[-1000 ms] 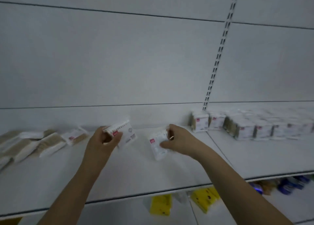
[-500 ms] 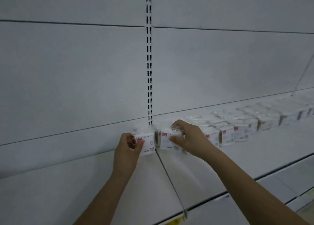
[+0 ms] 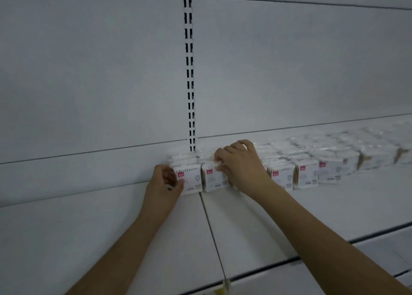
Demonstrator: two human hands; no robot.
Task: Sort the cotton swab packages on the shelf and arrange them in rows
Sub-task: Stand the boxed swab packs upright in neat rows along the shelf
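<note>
Shelf (image 3: 312, 210): runs left to right, backed by the wall panel (image 3: 89, 71).
Slotted upright (image 3: 189, 71): on the panel, directly above the shelf seam (image 3: 211, 232).
Row of cotton swab packages (image 3: 312, 172): at the shelf's back, extending right from the seam.
Left hand (image 3: 163, 183): grips the leftmost package (image 3: 191, 178), left of the seam.
Right hand (image 3: 240, 165): on the next package (image 3: 213, 178), touching its neighbour.

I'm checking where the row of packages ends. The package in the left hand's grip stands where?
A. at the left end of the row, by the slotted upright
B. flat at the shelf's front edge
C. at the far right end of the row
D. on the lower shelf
A: the left hand holds the package upright at the row's left end, just below the slotted upright.
</note>
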